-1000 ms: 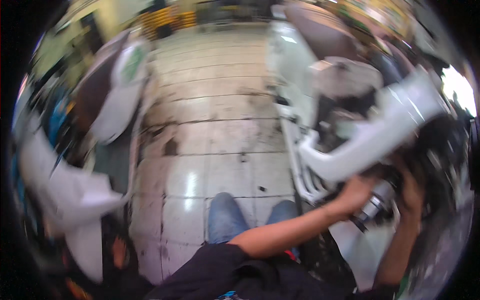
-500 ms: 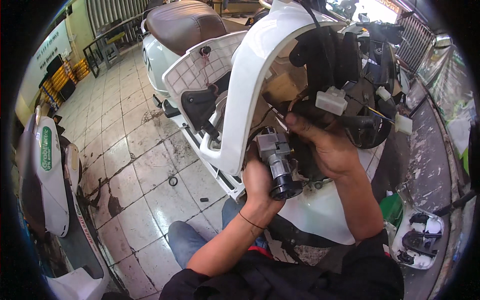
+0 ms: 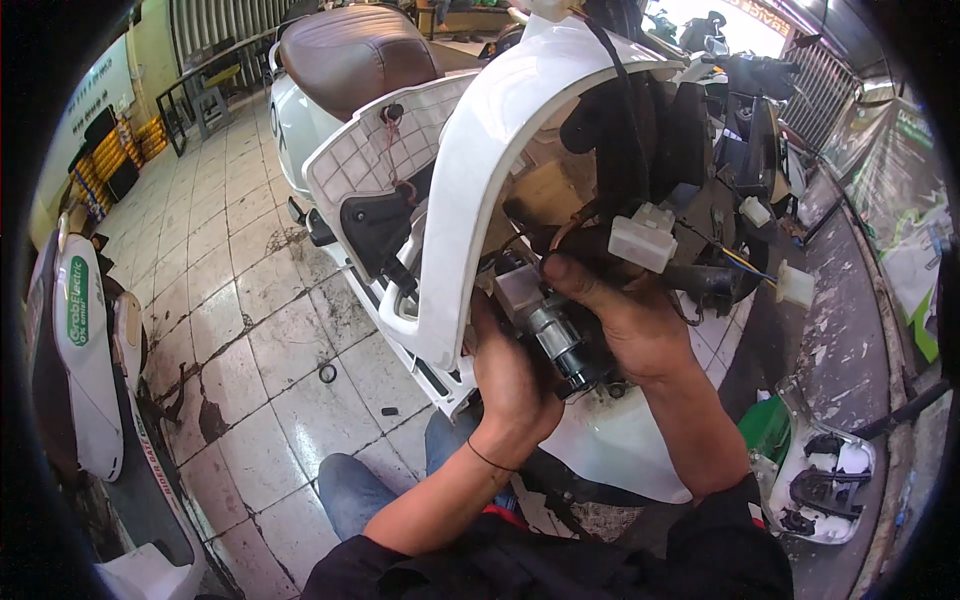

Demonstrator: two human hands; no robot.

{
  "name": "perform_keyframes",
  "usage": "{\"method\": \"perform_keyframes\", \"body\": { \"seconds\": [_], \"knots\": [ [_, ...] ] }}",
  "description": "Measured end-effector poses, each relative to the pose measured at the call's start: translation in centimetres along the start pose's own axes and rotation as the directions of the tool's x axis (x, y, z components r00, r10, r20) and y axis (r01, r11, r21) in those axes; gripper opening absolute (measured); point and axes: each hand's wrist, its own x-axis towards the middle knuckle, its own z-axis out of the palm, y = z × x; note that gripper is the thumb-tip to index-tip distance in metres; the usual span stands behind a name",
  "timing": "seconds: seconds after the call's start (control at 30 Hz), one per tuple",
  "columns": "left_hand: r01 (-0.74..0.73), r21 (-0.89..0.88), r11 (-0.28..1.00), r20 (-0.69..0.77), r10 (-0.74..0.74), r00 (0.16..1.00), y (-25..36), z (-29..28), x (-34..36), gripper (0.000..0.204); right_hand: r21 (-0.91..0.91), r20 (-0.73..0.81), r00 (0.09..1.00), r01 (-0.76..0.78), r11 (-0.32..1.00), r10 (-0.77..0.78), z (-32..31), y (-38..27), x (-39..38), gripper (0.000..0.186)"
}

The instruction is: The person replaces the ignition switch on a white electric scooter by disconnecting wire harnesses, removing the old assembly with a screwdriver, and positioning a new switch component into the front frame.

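Observation:
In front of me a metal ignition lock (image 3: 556,338) with a black round end hangs tilted inside the open front of a white scooter (image 3: 465,190). My left hand (image 3: 510,375) is closed around its left side, most of the fingers hidden behind it. My right hand (image 3: 640,325) is curled at the upper right of the lock, its thumb bent over near the lock's top end. What its fingers grip among the dark wiring is hidden. White connector plugs (image 3: 643,238) on wires hang just above my right hand.
A brown seat (image 3: 358,55) tops the scooter behind. At the left stands another white scooter panel (image 3: 90,370). A black ring (image 3: 327,373) and a small black piece (image 3: 389,411) lie on the tiled floor. A white cover (image 3: 825,480) lies at the lower right.
The lock has turned and sunk deeper between my hands, its black end partly covered now. My right thumb has come down closer to its top. The whole view has shifted slightly.

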Motion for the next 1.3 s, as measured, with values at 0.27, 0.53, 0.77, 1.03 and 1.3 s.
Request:
{"method": "perform_keyframes", "body": {
  "seconds": [0.27, 0.53, 0.77, 1.03, 1.3],
  "knots": [
    [-0.072, 0.016, 0.997, -0.052, 0.073, 0.996, -0.3, -0.1, 0.5, 0.05, -0.053, -0.035, 0.999, 0.017, 0.998, -0.018, 0.2, 0.2, 0.0, 0.046],
    [-0.07, 0.19, 0.979, 0.167, 0.038, 0.985, 0.4, -1.9, -0.8, 0.057, -0.002, 0.005, 0.998, 0.056, 0.998, -0.056, -0.3, 0.0, 0.3, 0.045],
    [0.068, 0.178, 0.982, 0.102, -0.088, 0.991, 1.0, -1.0, -1.2, 0.058, 0.136, 0.039, 0.999, -0.006, 0.991, 0.001, 0.0, 0.7, 0.5, 0.048],
    [0.202, 0.045, 0.978, 0.078, -0.205, 0.976, 0.3, -1.7, -1.7, 0.061, -0.035, -0.017, 1.0, 0.005, 0.999, -0.005, 0.6, -0.1, 0.4, 0.027],
    [0.349, -0.143, 0.926, 0.268, -0.303, 0.915, 1.1, -1.9, -1.8, 0.06, -0.051, -0.023, 0.999, 0.043, 0.998, -0.044, 0.8, -0.4, 0.1, 0.028]
  ]
}}
